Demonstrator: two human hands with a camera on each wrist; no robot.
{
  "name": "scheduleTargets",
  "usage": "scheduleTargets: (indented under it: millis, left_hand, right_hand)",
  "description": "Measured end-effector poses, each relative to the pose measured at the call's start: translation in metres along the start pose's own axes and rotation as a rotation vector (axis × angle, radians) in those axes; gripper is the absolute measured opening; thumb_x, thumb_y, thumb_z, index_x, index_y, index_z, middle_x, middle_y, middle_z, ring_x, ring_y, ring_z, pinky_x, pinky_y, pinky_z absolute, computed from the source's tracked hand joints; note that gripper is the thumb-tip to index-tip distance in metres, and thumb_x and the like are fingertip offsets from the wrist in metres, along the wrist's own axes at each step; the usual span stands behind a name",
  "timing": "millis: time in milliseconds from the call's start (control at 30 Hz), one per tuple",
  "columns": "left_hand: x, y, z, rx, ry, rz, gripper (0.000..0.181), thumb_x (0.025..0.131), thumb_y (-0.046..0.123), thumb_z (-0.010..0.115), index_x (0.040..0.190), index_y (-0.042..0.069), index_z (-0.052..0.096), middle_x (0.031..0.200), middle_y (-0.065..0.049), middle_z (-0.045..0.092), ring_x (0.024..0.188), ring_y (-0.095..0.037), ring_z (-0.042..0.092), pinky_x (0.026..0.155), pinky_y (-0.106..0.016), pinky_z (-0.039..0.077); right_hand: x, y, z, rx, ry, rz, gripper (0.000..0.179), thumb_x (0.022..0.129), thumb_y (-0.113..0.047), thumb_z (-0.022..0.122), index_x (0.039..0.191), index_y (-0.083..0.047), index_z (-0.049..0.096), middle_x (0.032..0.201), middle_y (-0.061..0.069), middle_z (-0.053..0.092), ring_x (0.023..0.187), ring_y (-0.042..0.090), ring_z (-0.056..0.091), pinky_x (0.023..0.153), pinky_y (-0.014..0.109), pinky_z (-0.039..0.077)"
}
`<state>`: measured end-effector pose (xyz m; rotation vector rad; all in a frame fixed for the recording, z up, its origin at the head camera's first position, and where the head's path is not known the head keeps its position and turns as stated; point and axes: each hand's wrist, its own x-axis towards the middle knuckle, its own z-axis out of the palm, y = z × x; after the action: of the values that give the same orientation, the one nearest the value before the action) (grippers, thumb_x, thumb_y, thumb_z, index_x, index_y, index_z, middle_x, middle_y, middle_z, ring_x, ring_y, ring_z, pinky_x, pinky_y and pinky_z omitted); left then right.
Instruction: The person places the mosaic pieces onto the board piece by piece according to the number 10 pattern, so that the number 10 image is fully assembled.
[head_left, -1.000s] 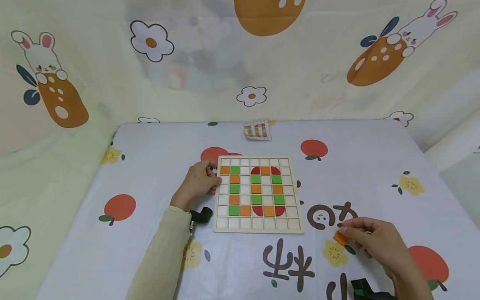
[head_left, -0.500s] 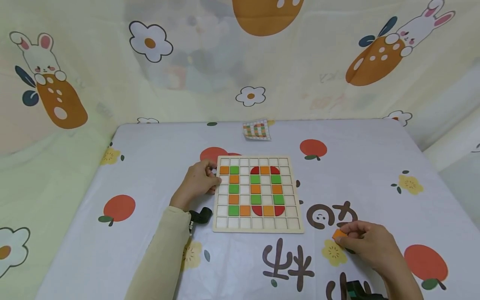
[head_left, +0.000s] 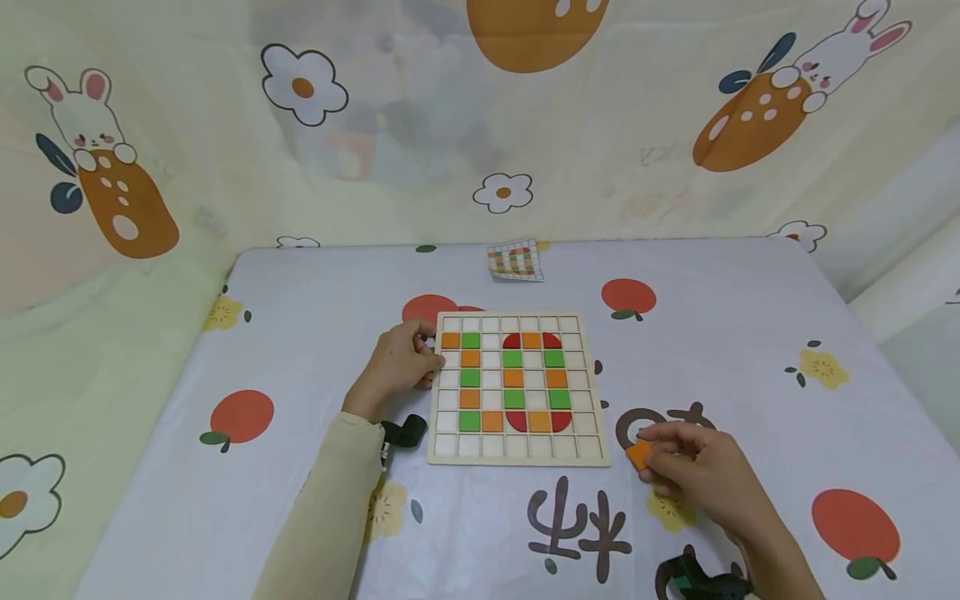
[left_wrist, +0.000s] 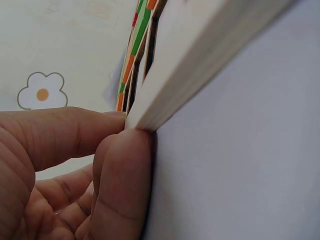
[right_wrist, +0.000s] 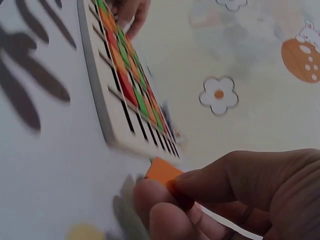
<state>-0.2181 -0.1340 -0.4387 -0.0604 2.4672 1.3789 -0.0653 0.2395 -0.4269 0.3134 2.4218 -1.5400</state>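
Note:
A pale wooden grid board (head_left: 517, 459) lies flat on the table, with orange, green and red tiles set in many of its squares. My left hand (head_left: 393, 367) holds the board's left edge; in the left wrist view, thumb and finger (left_wrist: 122, 185) meet at its rim. Off the board's lower right side, my right hand (head_left: 701, 471) pinches an orange square tile (head_left: 639, 455) between thumb and fingers. The right wrist view shows the same orange tile (right_wrist: 164, 171) at the fingertips, with the near corner of the board beyond it.
A small paper card (head_left: 515, 260) printed with a coloured grid pattern leans at the table's back edge. A patterned cloth (head_left: 405, 183) hangs behind the table. Black wrist-camera mounts (head_left: 405, 431) sit at both wrists.
My right hand has moved left with the orange tile, closer to the board's right side. The left hand and the board have stayed in place.

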Motion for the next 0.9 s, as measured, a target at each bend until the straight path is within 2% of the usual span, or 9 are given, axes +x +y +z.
scheduleTargets:
  millis: [167,433,567,900]
  left_hand:
    - [0.0,0.001,0.0,0.005,-0.001,0.001,0.042,0.094,0.007,0.076,0.131,0.004,0.057,0.091,-0.011,0.057,0.064,-0.018,0.065,0.059,-0.026,0.059]
    - [-0.002,0.002,-0.001,0.006,-0.002,0.008,0.042,0.094,0.007,0.076,0.131,0.004,0.057,0.091,-0.01,0.057,0.064,-0.017,0.065,0.059,-0.026,0.06]
    - [-0.002,0.002,-0.001,0.008,0.002,0.011,0.041,0.094,0.007,0.076,0.131,0.004,0.057,0.09,-0.01,0.056,0.063,-0.017,0.064,0.059,-0.025,0.059]
    - [-0.002,0.001,-0.002,-0.015,-0.007,0.028,0.04,0.094,0.007,0.076,0.129,0.003,0.057,0.09,-0.011,0.058,0.062,-0.017,0.065,0.059,-0.027,0.06]
  right_hand:
    - [0.01,-0.018,0.019,0.055,-0.061,-0.061,0.025,0.096,-0.002,0.067,0.118,0.01,0.066,0.094,0.016,0.073,0.074,0.022,0.073,0.064,0.031,0.062]
    - [0.029,-0.044,0.055,0.1,-0.18,-0.093,0.023,0.095,-0.006,0.072,0.114,0.006,0.069,0.092,0.014,0.075,0.072,0.023,0.071,0.063,0.027,0.062]
    - [0.038,-0.058,0.075,0.128,-0.24,-0.081,0.02,0.095,-0.006,0.072,0.111,0.006,0.07,0.087,0.014,0.074,0.07,0.023,0.072,0.064,0.028,0.063]
    - [0.058,-0.084,0.123,0.108,-0.268,-0.03,0.009,0.094,-0.005,0.074,0.101,0.001,0.071,0.08,0.012,0.072,0.063,0.02,0.071,0.06,0.027,0.061]
